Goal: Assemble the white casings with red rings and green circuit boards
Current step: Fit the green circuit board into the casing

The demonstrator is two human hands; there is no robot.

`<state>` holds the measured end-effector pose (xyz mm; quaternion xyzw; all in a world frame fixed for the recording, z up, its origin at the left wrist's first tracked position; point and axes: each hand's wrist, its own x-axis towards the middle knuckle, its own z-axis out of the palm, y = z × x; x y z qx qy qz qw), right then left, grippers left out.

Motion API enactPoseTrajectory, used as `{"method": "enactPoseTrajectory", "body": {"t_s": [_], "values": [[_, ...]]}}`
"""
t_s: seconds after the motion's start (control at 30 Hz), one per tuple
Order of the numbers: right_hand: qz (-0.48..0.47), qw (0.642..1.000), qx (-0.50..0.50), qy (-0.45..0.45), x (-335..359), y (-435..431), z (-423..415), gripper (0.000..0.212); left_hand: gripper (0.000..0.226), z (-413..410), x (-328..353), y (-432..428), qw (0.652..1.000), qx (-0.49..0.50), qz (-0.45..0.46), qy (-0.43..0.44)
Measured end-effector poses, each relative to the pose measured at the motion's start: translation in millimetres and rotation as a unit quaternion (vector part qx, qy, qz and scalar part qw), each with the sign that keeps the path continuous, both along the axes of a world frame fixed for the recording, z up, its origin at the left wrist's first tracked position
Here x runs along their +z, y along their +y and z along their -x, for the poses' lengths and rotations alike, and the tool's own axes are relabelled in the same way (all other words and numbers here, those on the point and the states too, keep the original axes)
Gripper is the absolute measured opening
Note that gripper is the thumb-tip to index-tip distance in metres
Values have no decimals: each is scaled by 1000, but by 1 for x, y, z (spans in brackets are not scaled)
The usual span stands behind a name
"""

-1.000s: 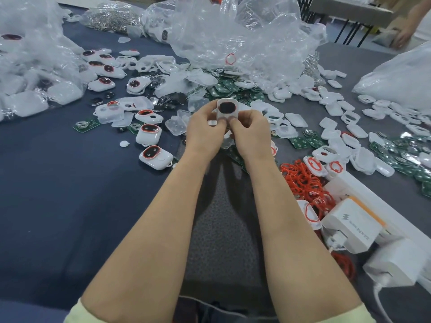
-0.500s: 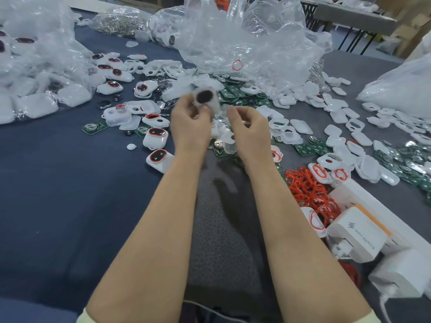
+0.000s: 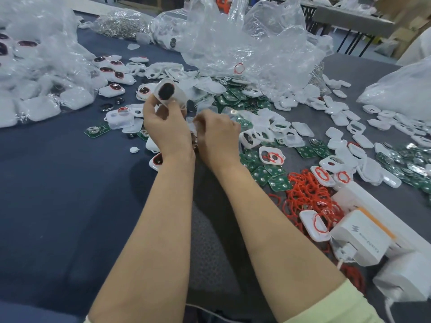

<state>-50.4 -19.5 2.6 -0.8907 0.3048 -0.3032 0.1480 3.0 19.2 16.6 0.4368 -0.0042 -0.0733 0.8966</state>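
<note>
Left hand [image 3: 164,129]: thumb and fingertips pinch the lower edge of a white casing [image 3: 168,92], held up above the table [image 3: 58,194]. The casing's dark window faces the camera; long axis roughly upright, motion blur hides the exact tilt. Right hand [image 3: 219,134]: lower, fingers curled down into the loose parts beside the green boards [image 3: 276,177]. Can't tell whether they grip anything. Red rings [image 3: 307,194] lie to the right.
</note>
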Motion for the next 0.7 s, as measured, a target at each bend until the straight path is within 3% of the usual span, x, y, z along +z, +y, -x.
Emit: {"method": "enactPoseTrajectory", "body": {"t_s": [0.13, 0.3, 0.33, 0.43, 0.47, 0.53, 0.7], "values": [[-122, 973, -35, -192, 18, -19, 25, 15, 18, 8, -7, -8, 993, -115, -37, -5], [-240, 923, -84, -289, 22, -48, 63, 11, 18, 25, -13, -16, 951, -274, -135, -47], [-289, 897, -69, -326, 21, -50, 68, 15, 17, 28, -14, -17, 942, -294, -149, -59], [-443, 773, 18, -454, 19, -49, 70, 16, 15, 33, -17, -20, 929, -311, -180, -83], [-462, 751, 39, -470, 18, -48, 69, 14, 15, 33, -18, -21, 929, -310, -183, -84], [-447, 771, 41, -452, 17, -46, 66, 7, 14, 33, -17, -21, 930, -307, -186, -82], [-315, 888, -4, -335, 11, -41, 63, 27, 11, 31, -18, -22, 930, -299, -195, -90]]}}
